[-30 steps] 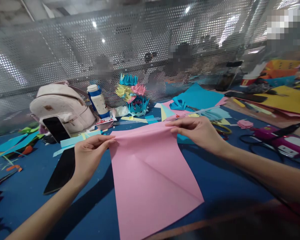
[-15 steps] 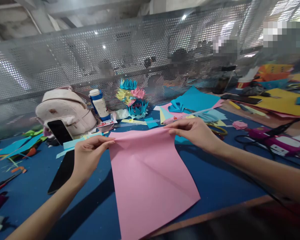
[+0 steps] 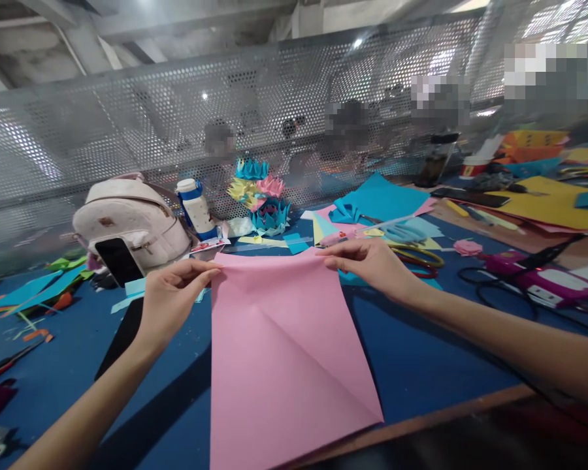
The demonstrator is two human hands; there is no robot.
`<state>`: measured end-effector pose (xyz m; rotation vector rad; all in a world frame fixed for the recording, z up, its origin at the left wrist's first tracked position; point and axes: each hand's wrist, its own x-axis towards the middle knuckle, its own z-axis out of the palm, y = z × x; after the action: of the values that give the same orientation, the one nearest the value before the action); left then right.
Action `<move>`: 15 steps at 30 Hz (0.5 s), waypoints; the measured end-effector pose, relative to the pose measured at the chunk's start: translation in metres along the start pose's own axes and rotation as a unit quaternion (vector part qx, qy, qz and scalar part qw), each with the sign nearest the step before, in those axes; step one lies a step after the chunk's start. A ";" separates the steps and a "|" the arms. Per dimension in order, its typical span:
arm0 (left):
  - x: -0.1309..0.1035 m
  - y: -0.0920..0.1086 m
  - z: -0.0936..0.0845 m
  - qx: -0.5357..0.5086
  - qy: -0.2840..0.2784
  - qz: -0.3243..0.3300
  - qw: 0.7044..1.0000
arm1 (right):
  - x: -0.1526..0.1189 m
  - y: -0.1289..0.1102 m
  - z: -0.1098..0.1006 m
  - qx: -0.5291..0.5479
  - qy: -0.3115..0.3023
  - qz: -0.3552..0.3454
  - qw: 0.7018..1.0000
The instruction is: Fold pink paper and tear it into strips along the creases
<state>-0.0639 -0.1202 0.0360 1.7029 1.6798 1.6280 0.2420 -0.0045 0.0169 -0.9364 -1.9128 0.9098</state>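
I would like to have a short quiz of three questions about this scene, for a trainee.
1. True or false: The left hand and the right hand both pinch the pink paper sheet at its far edge.
2. Which thing is propped in front of the backpack?
A) paper cup
B) smartphone
C) scissors
3. Fill in: In the picture, the white-and-blue bottle stands to the ____ of the backpack.

Key: 1. True; 2. B; 3. right

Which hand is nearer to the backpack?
Left. The left hand is in front of the backpack; the right hand is farther to the right, at the far right corner of the pink paper.
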 end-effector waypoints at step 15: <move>0.035 0.015 -0.013 0.043 -0.050 0.128 0.990 | 0.010 0.000 0.005 -0.120 -0.085 -0.064 0.987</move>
<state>-0.0764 -0.1033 0.0703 2.0803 1.5591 1.5617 0.2335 0.0033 0.0180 -0.8850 -2.2385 0.7130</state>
